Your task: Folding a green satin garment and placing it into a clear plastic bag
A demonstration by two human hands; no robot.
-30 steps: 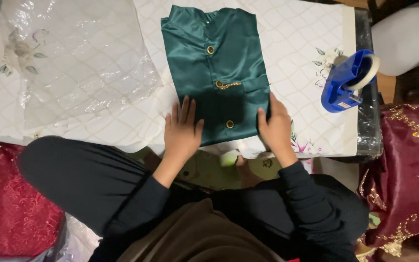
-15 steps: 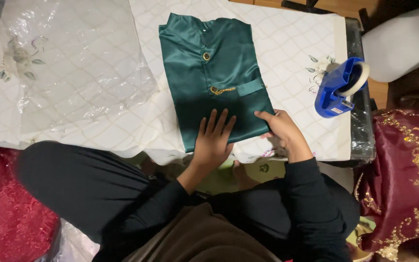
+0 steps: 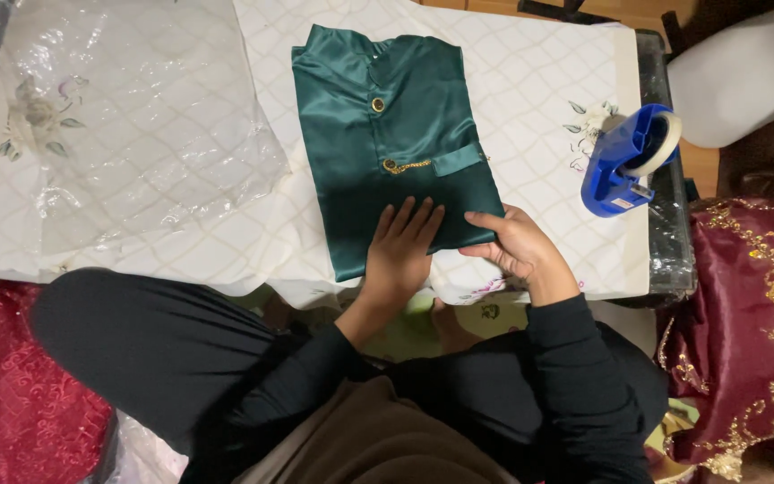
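Note:
A folded dark green satin shirt (image 3: 387, 134) with gold buttons lies on a low table covered in a white patterned cloth (image 3: 539, 81). My left hand (image 3: 402, 246) rests flat, fingers spread, on the shirt's near edge. My right hand (image 3: 517, 242) pinches the shirt's near right corner, its fingers curled under the fabric. Both arms wear black sleeves.
A crumpled clear plastic bag (image 3: 127, 116) covers the table's left half. A blue tape dispenser (image 3: 629, 157) stands at the right edge. Maroon fabric with gold embroidery (image 3: 754, 332) lies to the right, red fabric (image 3: 11, 394) at lower left, and a white cushion (image 3: 745, 72) at top right.
My left hand slid from the shirt's left side to its middle near edge. My right hand shifted from lying flat on the shirt to gripping its right corner. The shirt has turned slightly.

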